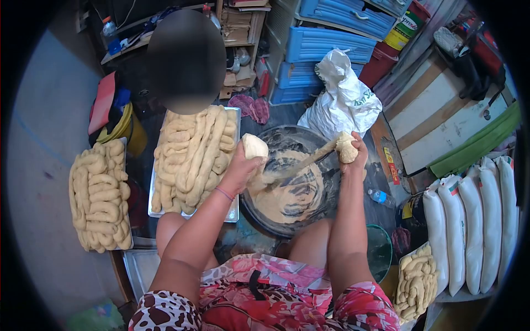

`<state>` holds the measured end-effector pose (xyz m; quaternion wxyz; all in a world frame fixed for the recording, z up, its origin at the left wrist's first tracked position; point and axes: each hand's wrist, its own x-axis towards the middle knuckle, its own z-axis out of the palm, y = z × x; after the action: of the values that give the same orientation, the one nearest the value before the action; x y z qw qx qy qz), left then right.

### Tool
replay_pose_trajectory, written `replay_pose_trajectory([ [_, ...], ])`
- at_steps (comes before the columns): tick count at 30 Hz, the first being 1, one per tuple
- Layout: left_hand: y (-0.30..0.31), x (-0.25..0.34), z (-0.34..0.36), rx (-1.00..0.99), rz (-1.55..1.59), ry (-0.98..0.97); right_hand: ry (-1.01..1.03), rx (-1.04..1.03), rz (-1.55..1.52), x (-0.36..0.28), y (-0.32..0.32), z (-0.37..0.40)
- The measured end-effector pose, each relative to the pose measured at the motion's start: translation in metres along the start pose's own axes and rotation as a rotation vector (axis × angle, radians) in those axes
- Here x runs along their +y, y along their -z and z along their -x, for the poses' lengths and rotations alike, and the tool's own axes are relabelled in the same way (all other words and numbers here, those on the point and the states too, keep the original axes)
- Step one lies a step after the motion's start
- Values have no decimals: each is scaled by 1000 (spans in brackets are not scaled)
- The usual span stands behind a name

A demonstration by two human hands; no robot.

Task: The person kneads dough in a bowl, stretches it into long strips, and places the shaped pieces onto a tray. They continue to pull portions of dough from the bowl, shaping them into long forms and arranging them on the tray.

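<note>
A long rope of pale dough stretches between my two hands, sagging and blurred along its middle. My left hand is closed around one end, and a thick lump of the dough bulges out above the fingers. At the other end, my right hand grips a second bulging lump. Beneath the rope lies a wide black basin with pale flour spread over its bottom. Close by my left forearm, a metal tray carries a heap of thick, folded dough ropes.
More dough ropes are piled at the far left and lower right. A white sack stands behind the basin, before blue drawers. Filled white bags line the right side. A plastic bottle lies right of my forearm.
</note>
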<state>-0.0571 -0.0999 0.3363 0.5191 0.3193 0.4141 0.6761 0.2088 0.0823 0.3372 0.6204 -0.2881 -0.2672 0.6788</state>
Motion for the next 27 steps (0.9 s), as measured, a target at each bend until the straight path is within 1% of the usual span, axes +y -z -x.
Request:
replay_pose_trajectory([
  [1, 0, 0, -2, 38, -70, -15, 38, 45, -38, -2, 3, -3],
  [2, 1, 0, -3, 34, -69, -15, 41, 46, -38, -5, 3, -2],
  [4, 5, -1, -5, 102, -102, 2, 159, 90, -76, -12, 5, 2],
  [5, 7, -1, -6, 103, -100, 4, 158, 91, -74, -15, 8, 0],
  [7, 11, -2, -7, 81, -166, -4, 303, 193, -42, -20, 16, -4],
  [8, 12, -1, -7, 81, -165, 0, 333, 257, -24, -25, 15, 1],
  [9, 14, 1, -7, 111, -205, -8, 333, 259, -22, -25, 22, -1],
  [10, 16, 3, -7, 139, -246, -16, 396, 319, -3, -26, 33, -7],
  [12, 27, 4, -11, 149, -216, -1, 517, 415, 31, -28, 52, -15],
  [13, 32, 4, -13, 160, -187, 12, 519, 417, 30, -30, 60, -17],
  [14, 31, 8, -11, 163, -137, -31, 603, 463, 140, -33, 63, -14],
  [15, 31, 14, -10, 160, -138, -29, 686, 508, 252, -34, 66, -12],
  [16, 32, 21, -7, 165, -143, -16, 687, 511, 252, -37, 69, -11],
  [17, 29, 29, -5, 170, -148, -1, 691, 561, 256, -43, 68, -7],
  [18, 25, 35, -2, 211, -203, -69, 695, 611, 260, -46, 67, -4],
  [19, 26, 36, -3, 210, -204, -65, 694, 614, 261, -47, 71, -4],
  [21, 31, 38, -4, 211, -211, -42, 759, 683, 396, -50, 80, -4],
  [22, 31, 39, -4, 216, -234, -54, 759, 687, 395, -51, 84, -3],
  [24, 30, 38, -4, 176, -208, -50, 864, 690, 466, -55, 84, -1],
  [25, 29, 38, -5, 139, -180, -49, 865, 693, 465, -56, 82, -1],
  [27, 32, 27, -9, 100, -226, -40, 857, 657, 294, -61, 77, -1],
])
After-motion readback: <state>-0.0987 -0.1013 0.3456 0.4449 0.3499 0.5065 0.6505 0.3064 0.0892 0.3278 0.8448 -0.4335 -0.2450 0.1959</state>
